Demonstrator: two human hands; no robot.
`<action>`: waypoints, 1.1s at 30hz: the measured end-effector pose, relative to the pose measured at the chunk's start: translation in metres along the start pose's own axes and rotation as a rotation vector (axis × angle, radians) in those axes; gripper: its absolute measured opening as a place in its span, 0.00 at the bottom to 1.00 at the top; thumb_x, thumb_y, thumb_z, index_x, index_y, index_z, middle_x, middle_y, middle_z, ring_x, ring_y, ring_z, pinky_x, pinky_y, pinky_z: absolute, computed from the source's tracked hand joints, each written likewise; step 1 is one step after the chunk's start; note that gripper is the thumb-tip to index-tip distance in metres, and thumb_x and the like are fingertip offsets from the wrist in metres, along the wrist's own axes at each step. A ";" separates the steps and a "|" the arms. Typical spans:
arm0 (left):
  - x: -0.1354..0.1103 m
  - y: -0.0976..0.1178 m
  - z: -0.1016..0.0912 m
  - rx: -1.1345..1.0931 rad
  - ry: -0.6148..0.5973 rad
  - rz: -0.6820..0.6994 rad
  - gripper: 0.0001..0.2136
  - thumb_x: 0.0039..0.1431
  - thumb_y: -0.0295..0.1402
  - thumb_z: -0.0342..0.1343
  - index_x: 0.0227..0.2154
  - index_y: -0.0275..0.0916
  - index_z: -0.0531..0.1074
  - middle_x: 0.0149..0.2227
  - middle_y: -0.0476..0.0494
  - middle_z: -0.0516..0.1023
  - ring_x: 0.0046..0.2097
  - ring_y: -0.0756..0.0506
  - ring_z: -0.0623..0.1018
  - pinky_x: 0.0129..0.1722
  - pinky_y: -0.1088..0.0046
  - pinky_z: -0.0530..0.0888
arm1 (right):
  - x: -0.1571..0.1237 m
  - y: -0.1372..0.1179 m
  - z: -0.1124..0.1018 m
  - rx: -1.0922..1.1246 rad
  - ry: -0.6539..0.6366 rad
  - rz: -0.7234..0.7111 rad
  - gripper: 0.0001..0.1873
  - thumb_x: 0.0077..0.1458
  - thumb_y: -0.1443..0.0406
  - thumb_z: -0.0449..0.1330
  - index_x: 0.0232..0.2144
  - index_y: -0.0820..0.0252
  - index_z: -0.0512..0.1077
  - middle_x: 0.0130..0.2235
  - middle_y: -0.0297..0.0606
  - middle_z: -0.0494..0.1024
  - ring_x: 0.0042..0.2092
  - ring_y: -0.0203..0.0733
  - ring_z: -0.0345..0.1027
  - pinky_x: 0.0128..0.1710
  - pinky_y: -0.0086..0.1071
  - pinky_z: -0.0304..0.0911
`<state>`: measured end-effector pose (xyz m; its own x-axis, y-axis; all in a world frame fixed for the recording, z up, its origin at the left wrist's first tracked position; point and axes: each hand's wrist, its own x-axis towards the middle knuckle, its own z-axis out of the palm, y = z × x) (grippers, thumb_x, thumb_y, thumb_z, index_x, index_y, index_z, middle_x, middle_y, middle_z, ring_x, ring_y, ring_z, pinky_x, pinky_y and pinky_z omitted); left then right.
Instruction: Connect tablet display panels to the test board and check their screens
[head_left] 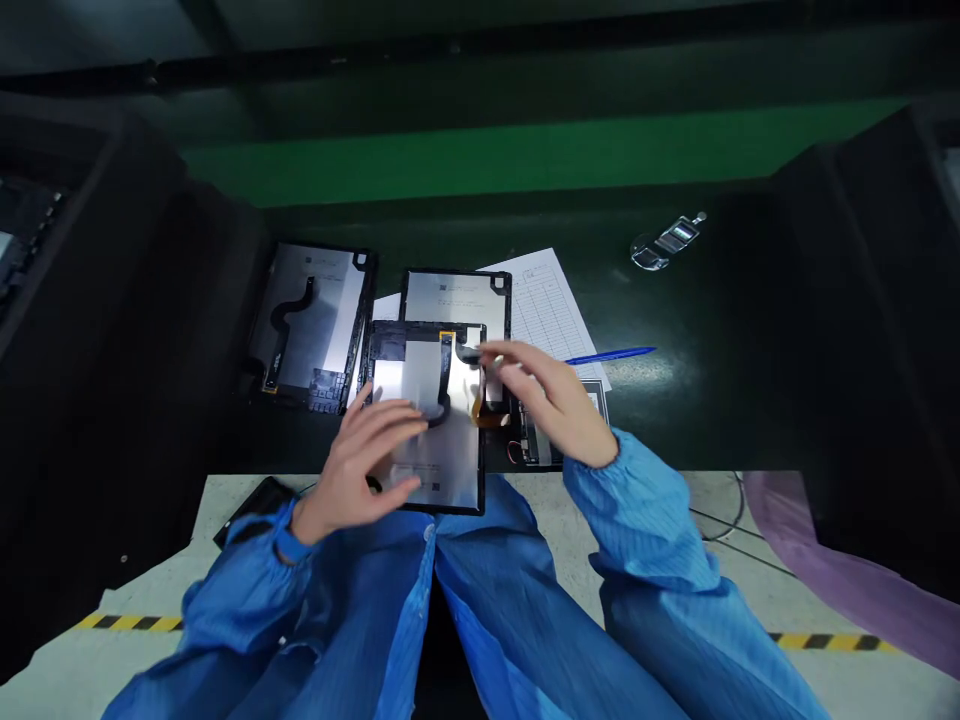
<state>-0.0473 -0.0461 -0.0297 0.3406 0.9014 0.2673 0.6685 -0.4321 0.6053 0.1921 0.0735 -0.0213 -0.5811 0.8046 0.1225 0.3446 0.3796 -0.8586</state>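
An opened tablet back panel point(442, 470) with a silver inner plate and a black curved flex cable lies at the near edge of the dark table. My left hand point(360, 465) rests on its lower left part, fingers spread and flat on the plate. My right hand point(551, 400) reaches in from the right, fingers pinched at the panel's upper right near a small dark part and an orange flex strip point(487, 415). What the pinch holds is too small to make out.
Two more opened tablet panels lie behind, one at the left point(315, 320) and one in the middle point(457, 295). A printed sheet point(551, 305) with a blue pen point(611, 354) lies to the right. A clear tape dispenser point(667, 240) sits far right. Dark bins flank both sides.
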 end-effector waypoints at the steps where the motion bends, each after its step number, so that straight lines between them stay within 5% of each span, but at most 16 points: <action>1: -0.012 0.000 -0.001 0.095 -0.130 0.040 0.26 0.60 0.40 0.58 0.59 0.36 0.65 0.59 0.32 0.72 0.62 0.34 0.68 0.66 0.39 0.50 | 0.007 0.006 -0.002 -0.062 0.037 0.004 0.19 0.69 0.58 0.47 0.55 0.57 0.68 0.51 0.43 0.77 0.51 0.46 0.70 0.52 0.43 0.64; 3: -0.034 0.001 0.002 0.266 -0.328 0.080 0.33 0.60 0.42 0.59 0.64 0.34 0.58 0.66 0.29 0.61 0.67 0.31 0.60 0.66 0.38 0.49 | 0.023 0.019 -0.003 -0.195 0.059 -0.007 0.21 0.68 0.58 0.45 0.58 0.60 0.65 0.55 0.47 0.74 0.55 0.50 0.67 0.56 0.48 0.62; 5: -0.049 0.002 0.006 0.396 -0.364 0.109 0.27 0.62 0.32 0.56 0.64 0.34 0.60 0.67 0.31 0.59 0.68 0.31 0.57 0.66 0.39 0.51 | 0.039 0.029 0.000 -0.301 0.015 -0.016 0.22 0.68 0.60 0.45 0.56 0.64 0.67 0.55 0.51 0.73 0.55 0.53 0.66 0.55 0.50 0.61; 7: -0.058 0.003 0.004 0.464 -0.246 0.193 0.21 0.63 0.22 0.51 0.59 0.32 0.66 0.64 0.33 0.66 0.67 0.33 0.60 0.66 0.42 0.55 | 0.054 0.035 0.004 -0.372 -0.022 0.005 0.21 0.66 0.60 0.47 0.52 0.66 0.71 0.50 0.51 0.75 0.52 0.55 0.67 0.52 0.51 0.62; 10: -0.059 0.002 -0.015 0.501 0.005 0.354 0.16 0.62 0.20 0.53 0.52 0.32 0.72 0.55 0.36 0.76 0.64 0.36 0.67 0.66 0.47 0.60 | 0.073 0.035 0.002 -0.354 -0.071 0.040 0.16 0.62 0.58 0.55 0.42 0.64 0.76 0.40 0.47 0.78 0.43 0.50 0.70 0.46 0.46 0.64; 13: -0.048 -0.007 -0.040 0.531 0.148 0.395 0.14 0.58 0.23 0.61 0.47 0.39 0.75 0.49 0.43 0.81 0.59 0.40 0.73 0.67 0.48 0.57 | 0.089 0.030 -0.009 -0.022 -0.218 0.153 0.14 0.55 0.56 0.62 0.34 0.63 0.74 0.31 0.39 0.75 0.31 0.39 0.68 0.31 0.33 0.63; 17: -0.016 -0.027 -0.050 0.607 0.503 0.281 0.20 0.55 0.21 0.63 0.49 0.43 0.74 0.53 0.42 0.79 0.57 0.38 0.76 0.68 0.43 0.52 | 0.111 0.024 -0.030 0.590 -0.299 0.388 0.16 0.52 0.55 0.65 0.31 0.64 0.70 0.23 0.29 0.67 0.17 0.25 0.48 0.14 0.23 0.45; 20: 0.002 -0.032 -0.042 0.524 0.705 0.054 0.28 0.56 0.18 0.59 0.59 0.45 0.67 0.63 0.37 0.68 0.62 0.35 0.70 0.64 0.42 0.59 | 0.142 0.027 -0.048 0.777 -0.053 0.376 0.13 0.51 0.62 0.67 0.27 0.63 0.67 0.20 0.25 0.61 0.17 0.22 0.46 0.12 0.19 0.43; 23: 0.002 -0.031 -0.026 0.370 0.673 -0.143 0.28 0.58 0.19 0.56 0.60 0.44 0.65 0.62 0.36 0.68 0.63 0.36 0.69 0.64 0.46 0.62 | 0.194 0.042 -0.061 0.794 0.279 0.331 0.15 0.57 0.65 0.64 0.24 0.61 0.62 0.22 0.25 0.62 0.19 0.22 0.51 0.14 0.15 0.48; 26: -0.007 -0.029 -0.007 0.264 0.515 -0.261 0.22 0.62 0.20 0.52 0.57 0.43 0.67 0.59 0.37 0.71 0.63 0.38 0.68 0.66 0.47 0.58 | 0.258 0.063 -0.064 0.777 0.493 0.360 0.15 0.64 0.64 0.57 0.26 0.59 0.59 0.24 0.27 0.65 0.20 0.22 0.53 0.15 0.13 0.49; 30: -0.010 -0.029 0.013 0.209 0.326 -0.287 0.20 0.64 0.21 0.50 0.57 0.43 0.66 0.60 0.38 0.69 0.66 0.39 0.63 0.68 0.46 0.50 | 0.319 0.085 -0.056 0.694 0.570 0.409 0.10 0.66 0.65 0.54 0.30 0.57 0.60 0.29 0.30 0.69 0.27 0.26 0.65 0.24 0.16 0.63; 33: -0.001 -0.026 0.015 0.189 0.294 -0.279 0.20 0.64 0.22 0.49 0.57 0.42 0.65 0.61 0.38 0.68 0.68 0.40 0.60 0.69 0.47 0.48 | 0.329 0.095 -0.055 0.594 0.543 0.340 0.05 0.64 0.67 0.55 0.34 0.58 0.63 0.38 0.36 0.73 0.41 0.30 0.72 0.40 0.23 0.71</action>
<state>-0.0554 -0.0359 -0.0568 -0.0538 0.9419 0.3317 0.8265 -0.1444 0.5441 0.0744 0.3994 -0.0357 -0.0332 0.9947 -0.0972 -0.0937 -0.0999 -0.9906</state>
